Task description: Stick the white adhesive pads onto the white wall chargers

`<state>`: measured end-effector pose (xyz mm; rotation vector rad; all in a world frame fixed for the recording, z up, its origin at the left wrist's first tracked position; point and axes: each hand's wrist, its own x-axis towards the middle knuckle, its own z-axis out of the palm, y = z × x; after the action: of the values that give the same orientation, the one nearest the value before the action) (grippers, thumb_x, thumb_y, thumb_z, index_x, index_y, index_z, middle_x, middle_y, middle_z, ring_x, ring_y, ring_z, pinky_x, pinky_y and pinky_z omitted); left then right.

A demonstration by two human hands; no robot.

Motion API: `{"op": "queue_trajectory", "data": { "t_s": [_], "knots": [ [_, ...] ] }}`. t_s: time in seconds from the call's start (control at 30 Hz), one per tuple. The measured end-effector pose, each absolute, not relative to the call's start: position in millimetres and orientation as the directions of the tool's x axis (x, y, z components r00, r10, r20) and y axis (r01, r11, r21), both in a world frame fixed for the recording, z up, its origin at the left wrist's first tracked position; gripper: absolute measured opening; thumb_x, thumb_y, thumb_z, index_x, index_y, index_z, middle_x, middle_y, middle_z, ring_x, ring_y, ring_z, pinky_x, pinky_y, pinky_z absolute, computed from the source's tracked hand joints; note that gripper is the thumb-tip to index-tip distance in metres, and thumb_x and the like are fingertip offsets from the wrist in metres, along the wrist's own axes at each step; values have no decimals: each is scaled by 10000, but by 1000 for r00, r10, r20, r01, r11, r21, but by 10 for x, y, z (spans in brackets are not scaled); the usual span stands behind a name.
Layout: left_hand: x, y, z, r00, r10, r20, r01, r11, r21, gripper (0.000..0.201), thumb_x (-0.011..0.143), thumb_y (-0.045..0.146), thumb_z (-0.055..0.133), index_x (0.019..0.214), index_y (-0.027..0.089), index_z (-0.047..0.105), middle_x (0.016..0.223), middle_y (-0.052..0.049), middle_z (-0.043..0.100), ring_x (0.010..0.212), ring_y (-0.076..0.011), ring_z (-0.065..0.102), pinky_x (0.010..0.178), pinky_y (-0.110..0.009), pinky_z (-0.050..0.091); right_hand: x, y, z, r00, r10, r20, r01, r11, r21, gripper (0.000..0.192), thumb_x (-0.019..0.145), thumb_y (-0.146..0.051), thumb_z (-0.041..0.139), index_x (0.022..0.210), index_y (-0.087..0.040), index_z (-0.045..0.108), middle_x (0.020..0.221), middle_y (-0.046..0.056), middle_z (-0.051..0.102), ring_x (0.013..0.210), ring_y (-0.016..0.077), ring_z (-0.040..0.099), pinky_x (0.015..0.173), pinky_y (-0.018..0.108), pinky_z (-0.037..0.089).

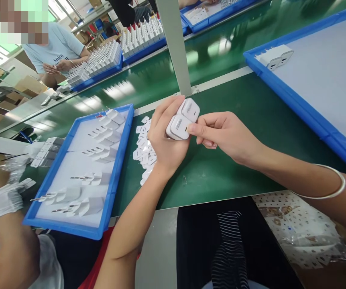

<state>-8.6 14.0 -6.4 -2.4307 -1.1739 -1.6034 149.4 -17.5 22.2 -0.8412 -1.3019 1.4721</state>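
Two white charger plugs point(181, 125) sit side by side in my left hand point(167, 138), whose fingers wrap round them from the left. Their faces with printed lettering and a small port point up toward me. My right hand point(221, 130) is pinched at the right edge of the nearer charger, its thumb touching close to the port. Whether a small piece lies between those fingertips is hidden. Left of my left hand, partly behind it, is a pile of small white caps point(144, 148) on the green table point(209, 172).
On the left, a blue-rimmed tray point(109, 200) holds several white chargers with prongs. Another blue-rimmed tray point(299, 108) at right has chargers in its corner. A metal post point(176, 48) rises behind my hands. A gloved co-worker's hand point(4, 200) is at far left; another person sits across.
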Motion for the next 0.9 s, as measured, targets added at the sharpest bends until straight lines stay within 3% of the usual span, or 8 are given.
{"op": "queue_trajectory", "data": {
  "t_s": [0.23, 0.4, 0.57, 0.73, 0.9],
  "knots": [
    [-57, 110, -51, 185, 500, 846, 522, -779, 347, 268, 940, 338, 608, 1190, 244, 631, 1209, -59, 705, 1128, -219, 673, 963, -419, 574, 1519, -155, 200, -254, 965, 59, -159, 19, -987, 520, 782, -580, 776, 495, -167, 643, 418, -11, 507, 420, 72, 410, 444, 255, 276],
    [-57, 169, -59, 198, 487, 850, 487, -802, 346, 267, 909, 291, 634, 1156, 190, 650, 1165, -88, 722, 1074, -207, 697, 925, -380, 597, 1522, -109, 161, -342, 940, 10, -133, -38, -990, 498, 784, -585, 765, 554, -153, 673, 463, 2, 562, 422, 73, 426, 440, 243, 294],
    [-46, 276, -194, 296, 572, 765, 526, -766, 370, 313, 892, 231, 599, 1193, 152, 626, 1235, -113, 688, 1156, -210, 665, 980, -385, 608, 1500, -50, 44, -344, 938, -48, -22, -59, -998, 483, 574, -503, 929, 492, -146, 613, 461, -2, 547, 442, 74, 425, 457, 239, 311],
    [-29, 353, -327, 315, 664, 678, 715, -636, 291, 285, 895, 164, 588, 1160, 242, 660, 1220, -49, 709, 1160, -203, 680, 1020, -329, 613, 1507, 8, -31, -454, 881, -136, -145, -224, -964, 552, 676, -649, 815, 584, -117, 698, 531, 45, 565, 482, 101, 462, 441, 248, 331],
    [-87, 40, -207, 320, 626, 711, 735, -638, 231, 305, 867, 162, 611, 1149, 271, 655, 1203, -2, 722, 1145, -181, 705, 977, -188, 609, 1448, -164, -21, -439, 888, -137, -67, -185, -981, 552, 714, -640, 796, 529, -127, 713, 510, 85, 574, 463, 106, 468, 416, 261, 332]
  ]
}}
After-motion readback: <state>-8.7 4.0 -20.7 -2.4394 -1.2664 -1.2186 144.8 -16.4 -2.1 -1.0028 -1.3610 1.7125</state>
